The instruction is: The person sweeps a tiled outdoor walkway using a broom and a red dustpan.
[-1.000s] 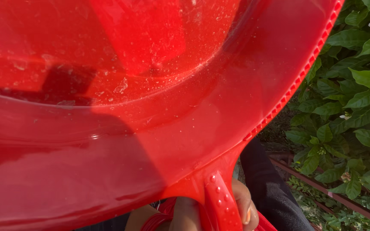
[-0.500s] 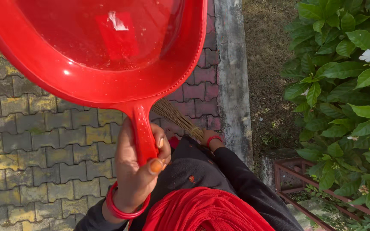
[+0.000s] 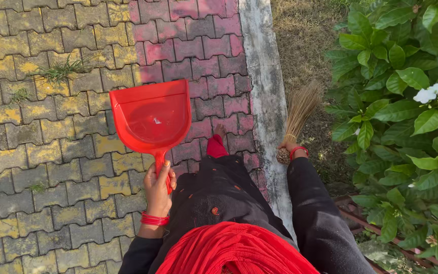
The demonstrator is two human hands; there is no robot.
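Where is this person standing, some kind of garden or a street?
Most likely a garden path or yard: interlocking paving blocks, a concrete kerb, and a leafy shrub with white flowers beside dry soil.

the right hand [image 3: 286,150] is mostly hidden behind the broom's [image 3: 300,114] bound end.

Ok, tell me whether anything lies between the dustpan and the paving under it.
Nothing visible does. The left hand holds the red dustpan by its handle over bare paving bricks; only grass tufts grow farther off.

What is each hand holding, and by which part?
Left hand grips the red dustpan by its handle; right hand holds the stick broom at its bound end.
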